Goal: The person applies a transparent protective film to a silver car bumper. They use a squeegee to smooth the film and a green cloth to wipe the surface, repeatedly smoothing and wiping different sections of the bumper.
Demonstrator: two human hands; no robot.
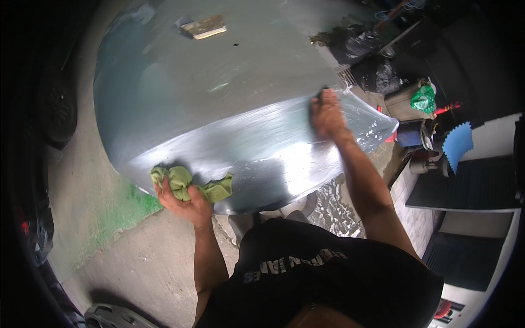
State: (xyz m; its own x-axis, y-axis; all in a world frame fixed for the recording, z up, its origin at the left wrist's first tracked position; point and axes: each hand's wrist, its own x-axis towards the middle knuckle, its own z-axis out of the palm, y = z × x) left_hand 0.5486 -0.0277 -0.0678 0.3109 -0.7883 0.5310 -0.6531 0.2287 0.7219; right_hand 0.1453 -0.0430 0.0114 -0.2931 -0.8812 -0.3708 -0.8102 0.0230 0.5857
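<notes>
A large grey-green car body panel [219, 93], likely a hood, spreads in front of me, its near slope wet and streaked with whitish suds. My left hand [188, 205] grips a crumpled green cloth [178, 181] against the panel's near left edge; one end of the cloth trails right. On the right of the slope, my right hand [330, 117] presses down with fingers bent. Something dark shows at its fingertips, too blurred to name. Farther up the panel lies a brown, flat block with a pale edge [205, 27].
Wet, foamy floor [336, 210] shows below the panel's right side. Black garbage bags [377, 76], a green plastic bag [424, 99] and a blue scalloped piece [458, 145] are at the right. A car wheel [59, 109] stands at the far left.
</notes>
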